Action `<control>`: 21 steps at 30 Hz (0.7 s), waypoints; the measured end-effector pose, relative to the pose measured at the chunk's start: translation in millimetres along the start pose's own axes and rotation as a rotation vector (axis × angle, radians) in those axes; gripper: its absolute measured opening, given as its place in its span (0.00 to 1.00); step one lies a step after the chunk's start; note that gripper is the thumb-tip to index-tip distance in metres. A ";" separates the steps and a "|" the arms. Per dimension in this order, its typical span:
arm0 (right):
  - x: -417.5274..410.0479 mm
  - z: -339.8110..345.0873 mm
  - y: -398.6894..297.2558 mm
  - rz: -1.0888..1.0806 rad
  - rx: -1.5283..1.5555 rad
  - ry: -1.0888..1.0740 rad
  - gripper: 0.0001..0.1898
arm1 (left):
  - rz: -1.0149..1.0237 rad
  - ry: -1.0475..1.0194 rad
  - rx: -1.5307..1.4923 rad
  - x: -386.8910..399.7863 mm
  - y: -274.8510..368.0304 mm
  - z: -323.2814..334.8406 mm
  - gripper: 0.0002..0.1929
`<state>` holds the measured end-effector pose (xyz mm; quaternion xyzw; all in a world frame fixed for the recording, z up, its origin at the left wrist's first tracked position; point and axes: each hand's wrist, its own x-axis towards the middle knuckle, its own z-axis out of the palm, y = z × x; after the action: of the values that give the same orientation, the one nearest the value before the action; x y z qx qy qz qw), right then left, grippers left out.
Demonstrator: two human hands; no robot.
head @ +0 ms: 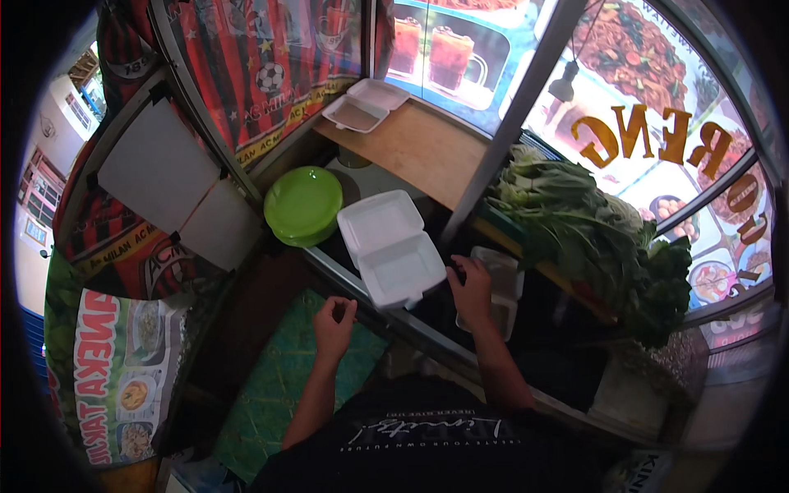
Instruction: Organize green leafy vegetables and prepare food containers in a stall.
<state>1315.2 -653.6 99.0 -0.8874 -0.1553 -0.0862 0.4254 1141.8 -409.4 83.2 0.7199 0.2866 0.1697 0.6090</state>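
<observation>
An open white foam takeaway box [400, 274] lies before me at the counter's edge, its lid folded back and its inside bare. My right hand [473, 288] is at the box's right side, thumb and fingers apart; whether the thumb touches the rim I cannot tell. Below the box's front left corner, my left hand [334, 323] hovers with loosely curled fingers and nothing visible in it. Partly behind my right hand and forearm lies a second open foam box [502, 271], in shadow. A third open foam box [363, 111] sits on the wooden board [425, 148] at the back.
Stacked green plates [303, 203] stand left of the near box. Leafy green vegetables [573, 215] are heaped on the right, beyond a metal frame post [493, 154]. A light bulb [562, 86] hangs by the printed window panel. A red-and-black football banner [265, 68] covers the left side.
</observation>
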 end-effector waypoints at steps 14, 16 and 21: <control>1.6 15.5 27.9 0.131 0.257 -0.154 0.14 | 0.157 0.093 0.253 11.8 14.4 38.9 0.15; 1.1 15.8 25.0 0.137 0.281 -0.155 0.14 | 0.172 0.096 0.243 10.9 15.3 37.3 0.15; 2.1 15.2 23.4 0.113 0.223 -0.151 0.14 | 0.172 0.087 0.246 13.8 19.0 39.0 0.16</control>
<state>1325.7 -655.1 73.2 -0.8460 -0.1455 0.0225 0.5125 1179.5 -433.0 92.4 0.8028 0.2686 0.2157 0.4867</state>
